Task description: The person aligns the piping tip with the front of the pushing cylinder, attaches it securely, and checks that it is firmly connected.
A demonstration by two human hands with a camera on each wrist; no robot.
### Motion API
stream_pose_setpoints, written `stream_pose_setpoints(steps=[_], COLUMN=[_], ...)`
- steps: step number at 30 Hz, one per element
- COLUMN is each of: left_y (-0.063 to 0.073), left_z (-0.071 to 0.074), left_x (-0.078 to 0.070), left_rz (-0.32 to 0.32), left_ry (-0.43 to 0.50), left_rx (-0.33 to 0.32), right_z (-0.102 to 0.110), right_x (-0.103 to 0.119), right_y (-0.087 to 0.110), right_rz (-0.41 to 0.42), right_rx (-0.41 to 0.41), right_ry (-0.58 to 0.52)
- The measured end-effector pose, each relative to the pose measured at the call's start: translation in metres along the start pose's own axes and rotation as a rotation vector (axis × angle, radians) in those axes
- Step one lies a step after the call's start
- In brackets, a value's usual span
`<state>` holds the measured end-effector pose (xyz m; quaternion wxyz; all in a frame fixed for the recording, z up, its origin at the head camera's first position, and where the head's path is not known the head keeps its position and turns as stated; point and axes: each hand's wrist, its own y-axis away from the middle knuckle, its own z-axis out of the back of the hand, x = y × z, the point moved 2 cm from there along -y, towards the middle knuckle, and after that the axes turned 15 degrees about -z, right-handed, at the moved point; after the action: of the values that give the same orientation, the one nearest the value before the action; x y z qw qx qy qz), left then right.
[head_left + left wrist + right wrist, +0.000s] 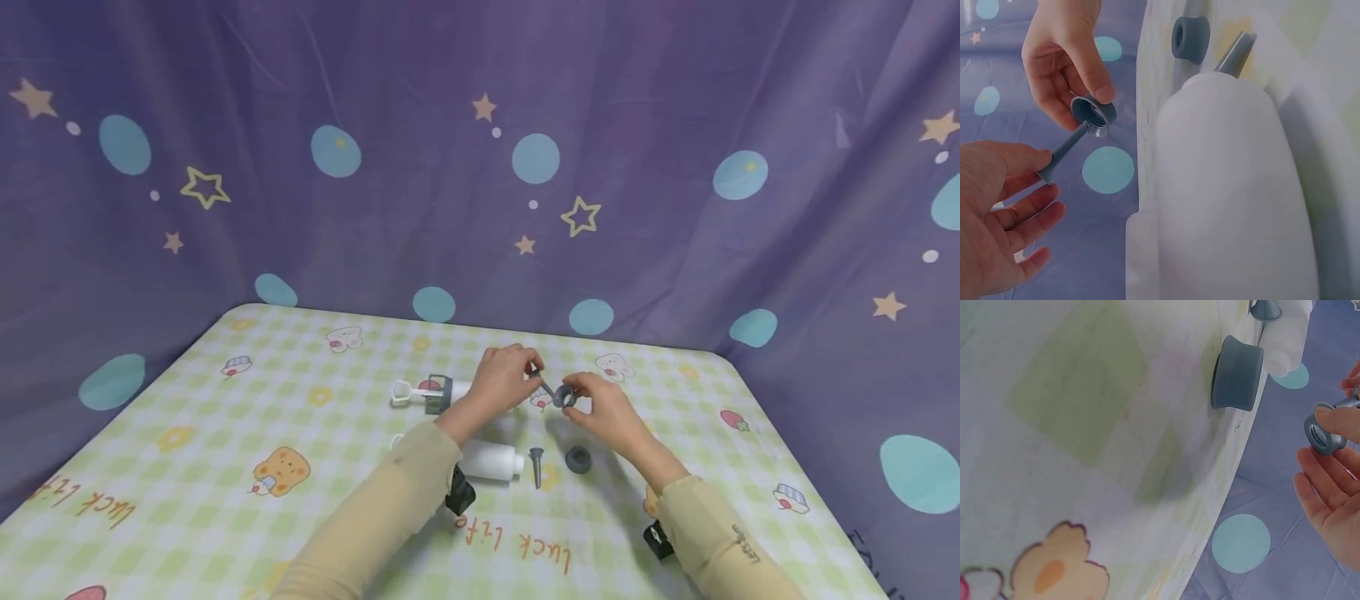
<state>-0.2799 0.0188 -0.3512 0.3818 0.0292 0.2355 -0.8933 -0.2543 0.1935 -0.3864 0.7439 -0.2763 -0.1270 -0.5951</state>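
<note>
My left hand (506, 377) pinches a slim grey tapered nozzle (1065, 150) by its flared end, between thumb and fingertips. Between the thumb and fingers of my right hand (606, 408) is a grey screw ring (1327, 439) with threads inside. The nozzle's narrow tip sits right at the ring's opening in the left wrist view. Both pieces are held above the table. Below the hands, a second grey ring (1197, 40) and a second grey nozzle (537, 469) lie on the cloth beside a white bottle (487, 460) on its side.
Behind the left forearm lies another white bottle (461, 388), next to a grey piece (438, 395) with a white loop handle (405, 393). The left sleeve partly covers another white loop (396, 442). A checked cloth (360, 517) covers the table; a purple curtain (450, 217) hangs behind.
</note>
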Motion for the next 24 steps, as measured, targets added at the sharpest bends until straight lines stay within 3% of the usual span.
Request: stream_pose_setpoints(steps=[16, 24], left_y=[-0.005, -0.007], left_z=[0.000, 0.001], left_x=[0.001, 0.002], left_rz=[-0.014, -0.025], left_ry=[0.026, 0.036], left_rx=[0.016, 0.023], right_z=[-0.004, -0.003], right_x=[0.002, 0.004], right_y=[-0.007, -0.012], right_rz=[0.025, -0.012], right_rx=[-0.030, -0.054], right_ry=[-0.048, -0.050])
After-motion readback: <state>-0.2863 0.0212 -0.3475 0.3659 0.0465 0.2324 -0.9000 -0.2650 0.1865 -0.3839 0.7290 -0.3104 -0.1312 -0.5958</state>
